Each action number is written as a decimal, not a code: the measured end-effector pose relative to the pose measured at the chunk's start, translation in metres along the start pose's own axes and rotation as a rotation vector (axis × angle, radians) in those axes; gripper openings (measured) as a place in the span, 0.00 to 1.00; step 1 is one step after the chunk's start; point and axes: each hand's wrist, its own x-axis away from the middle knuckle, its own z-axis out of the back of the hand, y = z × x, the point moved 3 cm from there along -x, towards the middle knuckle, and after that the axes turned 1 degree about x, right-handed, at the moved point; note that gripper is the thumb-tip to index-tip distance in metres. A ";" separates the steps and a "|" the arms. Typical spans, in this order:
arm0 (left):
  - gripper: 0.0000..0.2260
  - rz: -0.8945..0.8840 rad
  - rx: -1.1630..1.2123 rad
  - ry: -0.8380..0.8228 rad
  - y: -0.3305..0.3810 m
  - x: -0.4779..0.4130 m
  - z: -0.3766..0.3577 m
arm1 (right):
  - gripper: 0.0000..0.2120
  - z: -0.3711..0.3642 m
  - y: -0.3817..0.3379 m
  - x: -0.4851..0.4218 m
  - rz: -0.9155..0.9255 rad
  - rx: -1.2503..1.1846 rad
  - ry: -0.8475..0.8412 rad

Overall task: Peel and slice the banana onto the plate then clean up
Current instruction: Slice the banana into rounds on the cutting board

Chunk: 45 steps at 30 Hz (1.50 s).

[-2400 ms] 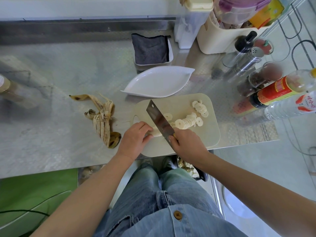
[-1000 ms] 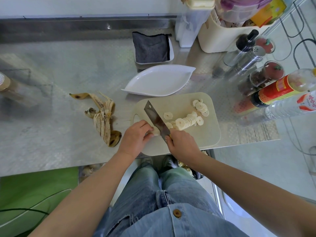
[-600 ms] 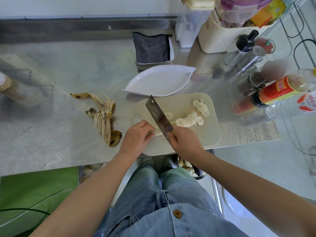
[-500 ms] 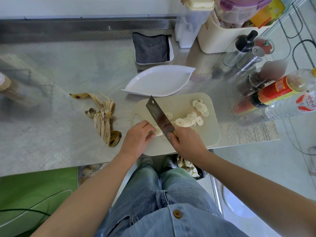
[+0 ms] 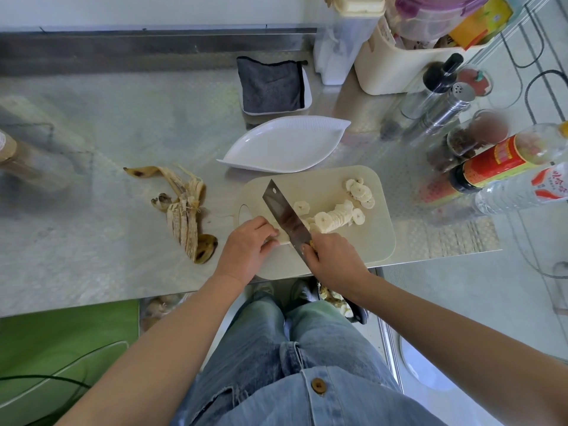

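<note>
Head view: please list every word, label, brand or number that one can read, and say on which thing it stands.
No text can be read with certainty.
Red label on the dark bottle: characters, too blurred to read.
White and red label on the clear bottle: dark characters, too small to read.
Yellow packet in the cream bin: print, too blurred to read.

Bright daylight; glare on steel counter (image 5: 92,241); wide-angle edge distortion

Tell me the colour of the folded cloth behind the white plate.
The cloth is dark grey; the head view shows it best.
</note>
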 end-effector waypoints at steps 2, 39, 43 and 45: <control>0.06 0.003 -0.003 0.002 0.001 0.000 0.000 | 0.10 -0.004 0.000 -0.002 -0.017 -0.022 0.008; 0.10 0.027 -0.038 -0.026 0.012 -0.010 -0.014 | 0.10 0.024 0.026 0.007 0.005 -0.005 0.047; 0.10 0.029 -0.037 -0.023 0.012 -0.009 -0.014 | 0.09 0.025 0.023 0.007 0.015 0.016 0.023; 0.10 0.032 -0.039 -0.023 0.012 -0.010 -0.015 | 0.09 0.025 0.021 0.007 0.018 0.032 0.017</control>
